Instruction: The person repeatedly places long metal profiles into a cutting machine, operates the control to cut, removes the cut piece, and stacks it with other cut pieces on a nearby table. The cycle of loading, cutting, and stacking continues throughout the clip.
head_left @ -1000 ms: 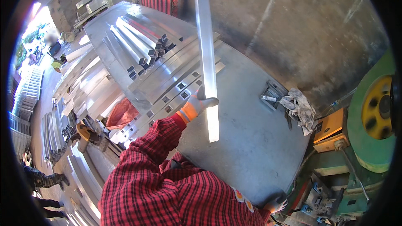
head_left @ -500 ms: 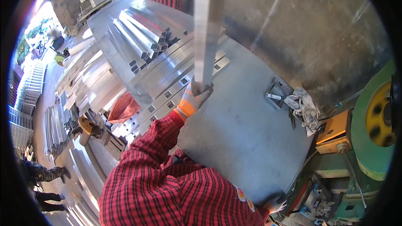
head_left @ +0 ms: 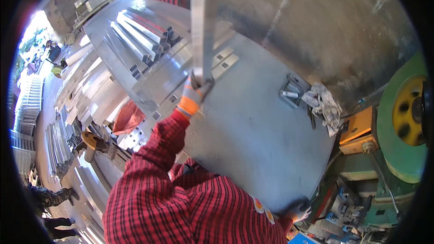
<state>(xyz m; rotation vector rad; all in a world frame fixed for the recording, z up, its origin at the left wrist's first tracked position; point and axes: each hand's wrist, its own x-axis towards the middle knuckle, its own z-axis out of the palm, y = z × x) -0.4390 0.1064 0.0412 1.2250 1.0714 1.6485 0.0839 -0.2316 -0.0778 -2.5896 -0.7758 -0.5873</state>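
Observation:
My left hand (head_left: 193,94), in a grey and orange glove, is closed round the lower end of a long silvery metal tube (head_left: 202,27). The tube stands steeply up over the table and runs past the top of the picture. Beneath and beside it, flat metal bars with square holes (head_left: 224,63) lie on the grey metal table (head_left: 253,122). My right hand (head_left: 298,210), also gloved, is low at the table's near right corner, beside the green machine. Its fingers are partly hidden, and I cannot make out anything in them.
Square tubes (head_left: 140,38) lie bundled on the table's far left. A small metal tray (head_left: 294,91) and a crumpled rag (head_left: 323,106) sit at the right. Beyond stands a green machine with a yellow wheel (head_left: 409,113). Another person's legs (head_left: 52,196) show at lower left.
My left hand and the tube have shifted left over the table. The whole view has moved slightly. My right hand stays by the table corner, and something blue now shows below it.

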